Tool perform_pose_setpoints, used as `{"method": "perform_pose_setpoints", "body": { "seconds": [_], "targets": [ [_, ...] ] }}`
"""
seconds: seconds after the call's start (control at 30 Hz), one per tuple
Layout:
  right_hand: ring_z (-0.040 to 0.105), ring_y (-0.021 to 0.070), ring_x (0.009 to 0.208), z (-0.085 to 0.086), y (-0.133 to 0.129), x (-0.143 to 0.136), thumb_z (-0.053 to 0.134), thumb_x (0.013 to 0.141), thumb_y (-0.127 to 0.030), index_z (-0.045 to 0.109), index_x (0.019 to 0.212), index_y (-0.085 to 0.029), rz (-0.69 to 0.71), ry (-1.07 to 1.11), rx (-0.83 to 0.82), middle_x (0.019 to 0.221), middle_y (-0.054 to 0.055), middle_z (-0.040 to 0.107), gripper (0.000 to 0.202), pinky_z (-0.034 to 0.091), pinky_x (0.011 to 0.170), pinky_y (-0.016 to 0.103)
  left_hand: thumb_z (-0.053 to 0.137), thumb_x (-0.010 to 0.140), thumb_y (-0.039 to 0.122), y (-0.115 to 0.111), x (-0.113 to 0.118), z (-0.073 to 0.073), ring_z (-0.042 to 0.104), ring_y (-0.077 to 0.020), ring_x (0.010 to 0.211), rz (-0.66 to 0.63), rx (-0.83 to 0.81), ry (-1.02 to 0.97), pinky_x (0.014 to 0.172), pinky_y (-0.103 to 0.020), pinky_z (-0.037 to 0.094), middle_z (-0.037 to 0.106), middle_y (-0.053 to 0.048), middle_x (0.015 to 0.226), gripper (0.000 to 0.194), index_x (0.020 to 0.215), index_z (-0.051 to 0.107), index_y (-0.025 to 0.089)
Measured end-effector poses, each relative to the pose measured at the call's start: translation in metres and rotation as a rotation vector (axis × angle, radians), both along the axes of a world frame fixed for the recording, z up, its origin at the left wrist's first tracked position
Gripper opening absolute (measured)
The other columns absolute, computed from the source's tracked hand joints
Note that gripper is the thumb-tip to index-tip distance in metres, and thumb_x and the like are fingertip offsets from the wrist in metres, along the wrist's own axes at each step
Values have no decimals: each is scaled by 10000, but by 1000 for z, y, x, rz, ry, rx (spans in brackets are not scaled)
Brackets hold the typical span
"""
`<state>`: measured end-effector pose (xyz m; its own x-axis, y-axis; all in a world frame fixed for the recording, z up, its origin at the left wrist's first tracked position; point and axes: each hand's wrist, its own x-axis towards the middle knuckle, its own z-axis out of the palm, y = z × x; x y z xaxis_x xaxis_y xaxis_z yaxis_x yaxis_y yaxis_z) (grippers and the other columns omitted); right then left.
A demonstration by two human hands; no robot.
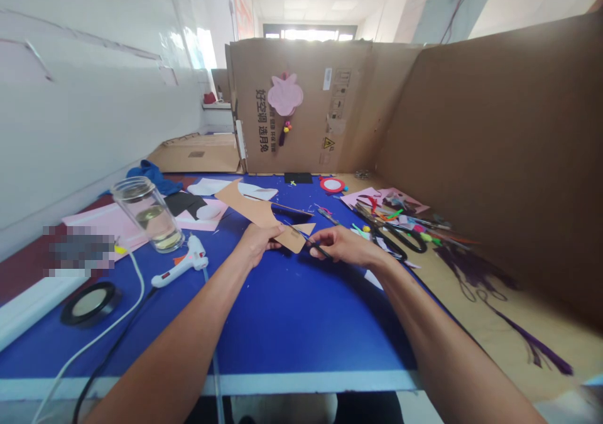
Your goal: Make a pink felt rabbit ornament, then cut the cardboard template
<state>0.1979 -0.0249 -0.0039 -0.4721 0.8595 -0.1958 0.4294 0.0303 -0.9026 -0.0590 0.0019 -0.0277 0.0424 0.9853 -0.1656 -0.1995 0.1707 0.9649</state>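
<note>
My left hand (262, 242) grips a tan piece of card (252, 209) with a curved edge, thumb on top, just above the blue table. In my right hand (346, 246) is a pair of scissors (320, 248) with dark handles, partly hidden by the fingers. Its thin blades reach into the near end of the card, where a pointed flap stands off beside the cut. Behind the card, a thin stick (292, 210) lies across the table.
A glass jar (155, 217) of liquid and a white glue gun (181, 267) with its cord stand left, near a roll of black tape (89, 303). Large black-handled scissors (400, 239), craft scraps and purple tassels (475, 267) lie right. Cardboard walls (348, 110) rise behind and right.
</note>
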Motion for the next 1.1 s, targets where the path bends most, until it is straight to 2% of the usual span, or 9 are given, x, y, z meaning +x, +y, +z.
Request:
{"method": "perform_pose_setpoints", "body": {
  "seconds": [0.17,0.27,0.4,0.5,0.67,0.83,1.03,1.1],
  "targets": [
    [532,127,661,-4,2,0,884,774,-554,787,1001,-217,-51,-22,38,760,-12,685,418,385,555,237,944,726,173,-1,2,2,763,-203,725,2,-8,1,598,-259,593,833,-133,887,218,894,816,119],
    [566,139,669,-7,3,1,887,780,-523,805,995,-224,-95,-104,49,769,-1,704,377,432,543,236,916,783,205,0,3,3,757,-196,698,29,-20,-14,590,-264,597,834,-134,885,184,905,808,119],
    [635,176,689,-9,4,1,892,800,-432,872,1058,-261,-177,-274,108,793,19,737,310,521,532,259,818,914,263,3,3,5,744,-190,663,82,-27,-57,575,-272,584,834,-137,873,141,903,780,127],
    [673,192,673,-8,1,0,894,817,-384,891,1116,-282,-206,-316,127,831,32,768,316,559,525,277,818,915,265,4,3,6,752,-199,674,123,-11,-74,600,-284,586,837,-133,882,138,931,773,135],
    [664,154,579,1,-7,-5,821,860,-276,895,1120,-285,-185,-454,218,793,9,773,271,516,532,250,850,875,290,4,0,8,786,-227,748,168,35,-81,659,-302,609,845,-138,929,204,973,764,133],
    [660,137,564,7,-13,-6,769,874,-242,878,981,-248,-77,-542,294,691,-16,734,153,439,554,234,850,858,305,4,1,8,773,-223,734,173,48,-87,624,-294,601,843,-128,915,227,985,760,140],
    [651,133,543,6,-11,-7,760,825,-137,851,1011,-228,-62,-532,275,669,-29,722,226,413,541,236,887,816,309,4,2,8,778,-232,761,138,78,-149,677,-322,606,842,-109,930,284,1010,763,144],
    [629,128,530,5,-8,-8,785,840,-142,845,1036,-227,-134,-410,251,660,-29,718,222,436,537,229,903,798,305,3,3,9,787,-250,801,99,100,-180,721,-349,624,838,-108,940,311,1024,767,140]
  ]
}}
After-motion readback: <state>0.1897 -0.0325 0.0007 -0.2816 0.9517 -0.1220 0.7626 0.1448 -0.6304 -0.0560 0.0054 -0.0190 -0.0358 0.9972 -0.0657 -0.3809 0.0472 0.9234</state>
